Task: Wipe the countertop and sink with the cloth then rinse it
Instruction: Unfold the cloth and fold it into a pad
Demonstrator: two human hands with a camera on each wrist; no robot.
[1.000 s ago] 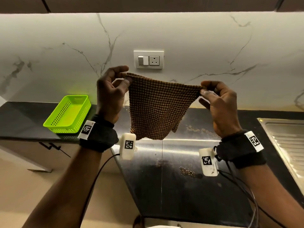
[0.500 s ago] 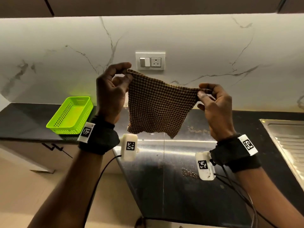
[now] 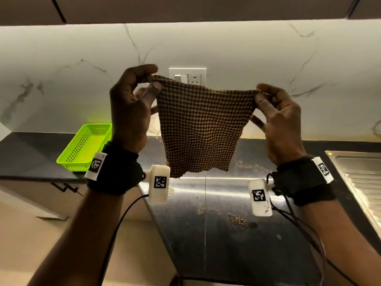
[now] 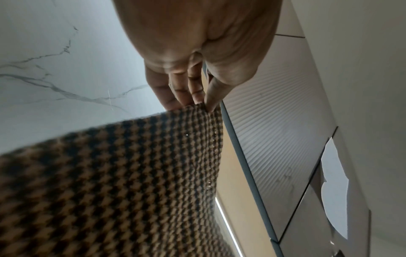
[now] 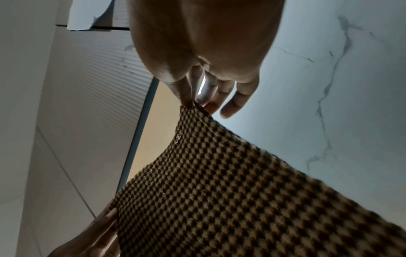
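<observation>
A brown checked cloth [image 3: 201, 129] hangs spread out in the air above the dark countertop [image 3: 216, 244]. My left hand [image 3: 153, 83] pinches its upper left corner between thumb and fingers. My right hand [image 3: 258, 93] pinches the upper right corner. The wrist views show the same: the left hand [image 4: 203, 104] holds one corner of the cloth [image 4: 110, 182], and the right hand [image 5: 193, 102] holds the opposite corner of the cloth [image 5: 219, 182]. The steel sink [image 3: 362, 178] lies at the right edge of the counter. Crumbs [image 3: 237, 220] and stains lie on the counter under the cloth.
A bright green perforated basket [image 3: 85, 146] stands on the counter at the left. A wall socket and switch plate [image 3: 188, 76] sits on the marble backsplash behind the cloth. Cables run from both wrist bands. The counter's corner edge [image 3: 148, 203] drops off to the left.
Both hands have pulled apart, so the cloth, bunched a second ago, now hangs wider and flatter. The hands stay raised in front of the backsplash.
</observation>
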